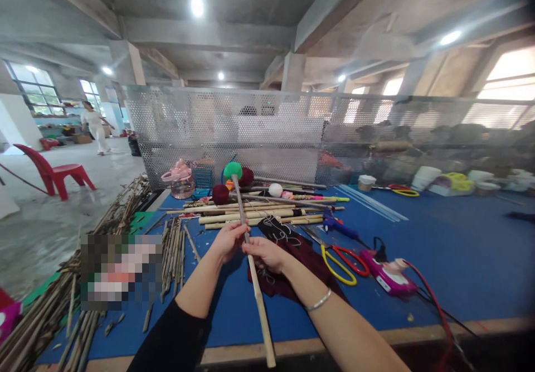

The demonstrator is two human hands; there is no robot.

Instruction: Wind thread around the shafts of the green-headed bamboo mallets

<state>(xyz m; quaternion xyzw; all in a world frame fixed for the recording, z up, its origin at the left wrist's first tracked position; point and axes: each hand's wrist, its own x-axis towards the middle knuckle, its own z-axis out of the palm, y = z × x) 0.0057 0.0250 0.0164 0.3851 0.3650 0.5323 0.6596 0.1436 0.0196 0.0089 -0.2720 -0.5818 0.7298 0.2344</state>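
A long wooden stick (260, 310) slants up and away from me, with a round green ball (233, 170) at its far end. My left hand (228, 242) pinches it near the middle. Just below, my right hand (267, 252) also has its fingers closed round the stick. Dark red cloth (307, 274) with loose pale threads lies beside and under my right hand. Beyond my hands are bamboo sticks (251, 216), a dark red ball (220, 194) and a white ball (275, 189). Large scissors (336, 269) with yellow and red handles lie to the right.
On the blue tabletop (451, 249) are a blue glue gun (340, 227) and a magenta power strip (390, 277) with cords. Thin twigs (171, 255) lie at left. A pink-lidded jug (181, 182) stands before a perforated metal panel (179, 121). Far left, a person walks past a red chair (61, 174).
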